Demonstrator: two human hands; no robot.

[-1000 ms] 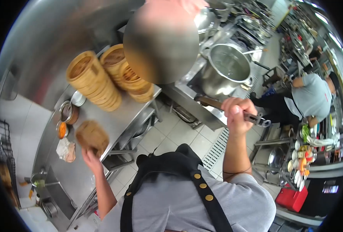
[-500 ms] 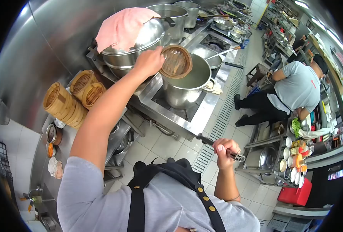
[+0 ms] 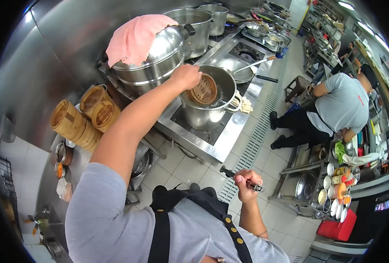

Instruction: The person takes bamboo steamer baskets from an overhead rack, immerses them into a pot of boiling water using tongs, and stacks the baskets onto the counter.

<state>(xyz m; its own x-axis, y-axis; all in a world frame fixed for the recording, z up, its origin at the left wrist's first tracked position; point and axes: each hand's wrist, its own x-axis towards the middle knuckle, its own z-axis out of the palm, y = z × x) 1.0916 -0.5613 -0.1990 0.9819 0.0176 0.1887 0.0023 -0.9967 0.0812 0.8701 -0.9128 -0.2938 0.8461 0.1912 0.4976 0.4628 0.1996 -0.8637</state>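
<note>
My left hand (image 3: 186, 76) is closed on the edge of a small round bamboo steamer basket (image 3: 203, 89), whose slatted face is turned up towards me. The basket is tilted in the mouth of a tall steel pot (image 3: 203, 116) with liquid in it. Whether it touches the liquid I cannot tell. Out in front of my apron, my right hand (image 3: 247, 180) is wrapped round a slim tool (image 3: 227, 171) with a black end and a shiny metal end. Its exact kind is unclear.
A large steamer pot (image 3: 148, 79) under a pink cloth (image 3: 135, 38) stands behind my left forearm. Stacked bamboo steamers (image 3: 74, 125) are at the left. A frying pan (image 3: 236, 70) sits beyond the pot. Across the aisle a co-worker (image 3: 341, 103) bends over a counter.
My left hand has brought the bamboo steamer basket from above the pot's left rim down into its mouth. My right hand has shifted slightly, still gripping the tool.
</note>
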